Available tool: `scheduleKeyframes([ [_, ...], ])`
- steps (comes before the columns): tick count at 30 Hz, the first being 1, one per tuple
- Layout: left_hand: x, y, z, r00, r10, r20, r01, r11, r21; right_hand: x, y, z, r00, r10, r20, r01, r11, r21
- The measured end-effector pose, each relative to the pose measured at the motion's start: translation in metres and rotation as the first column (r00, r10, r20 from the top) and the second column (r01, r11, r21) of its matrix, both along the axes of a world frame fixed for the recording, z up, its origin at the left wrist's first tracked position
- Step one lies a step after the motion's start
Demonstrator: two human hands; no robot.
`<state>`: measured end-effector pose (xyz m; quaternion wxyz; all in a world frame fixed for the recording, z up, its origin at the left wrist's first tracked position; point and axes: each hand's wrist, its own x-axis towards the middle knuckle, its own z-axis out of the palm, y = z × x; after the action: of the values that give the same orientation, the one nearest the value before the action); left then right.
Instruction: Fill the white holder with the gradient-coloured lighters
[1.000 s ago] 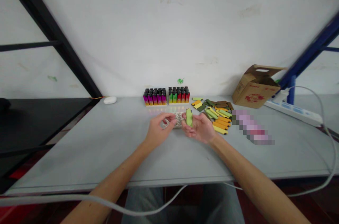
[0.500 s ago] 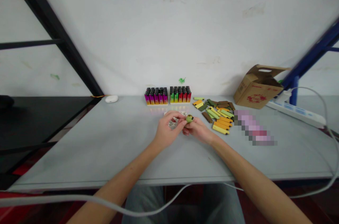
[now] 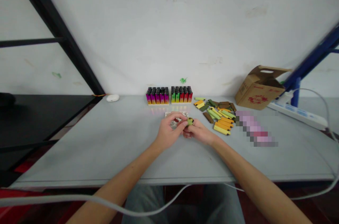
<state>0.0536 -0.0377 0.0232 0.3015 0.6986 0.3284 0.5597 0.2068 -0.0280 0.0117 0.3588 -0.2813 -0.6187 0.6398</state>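
Observation:
My right hand [image 3: 200, 131] is closed around a green lighter [image 3: 190, 121], whose dark end points up and to the right. Against its left side, the thumb and fingers of my left hand [image 3: 171, 128] are pinched together. Behind my left hand lies a pale tray [image 3: 167, 114] with cells, mostly covered; something dark red shows in it between the fingers. Loose lighters [image 3: 224, 123] in yellow, orange, green and brown lie in a pile to the right of my hands.
Near the wall stand a tray of purple-orange lighters [image 3: 158, 96] and a tray of green and red lighters [image 3: 181, 94]. A cardboard box [image 3: 261, 91], a power strip [image 3: 298, 114] and a blurred pink item [image 3: 253, 127] are at right. A white case [image 3: 112, 98] sits at left.
Both hands stay together at the green lighter, with only slight finger movement. The whole view has shifted a little; the lighters and trays stand as before.

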Motion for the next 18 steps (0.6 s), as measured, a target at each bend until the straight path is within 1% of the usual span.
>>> scheduleKeyframes([
  [5,0.0,-0.001,-0.002,1.0,0.018,0.005,-0.018,0.999,-0.044,-0.002,-0.001,-0.001,0.999,0.016,-0.031,-0.018,0.997,-0.075],
  [9,0.001,0.0,-0.005,0.999,0.041,0.034,-0.037,0.994,-0.099,-0.003,-0.001,-0.004,0.999,0.006,-0.042,-0.01,0.995,-0.098],
  [14,-0.001,0.004,-0.01,0.998,0.024,0.062,-0.012,0.984,-0.18,-0.005,-0.003,0.0,1.0,0.005,0.0,-0.005,0.998,-0.066],
  [18,-0.002,0.005,-0.01,0.995,-0.016,0.096,0.039,0.97,-0.241,-0.007,-0.004,0.002,1.0,0.002,0.012,-0.001,0.997,-0.079],
])
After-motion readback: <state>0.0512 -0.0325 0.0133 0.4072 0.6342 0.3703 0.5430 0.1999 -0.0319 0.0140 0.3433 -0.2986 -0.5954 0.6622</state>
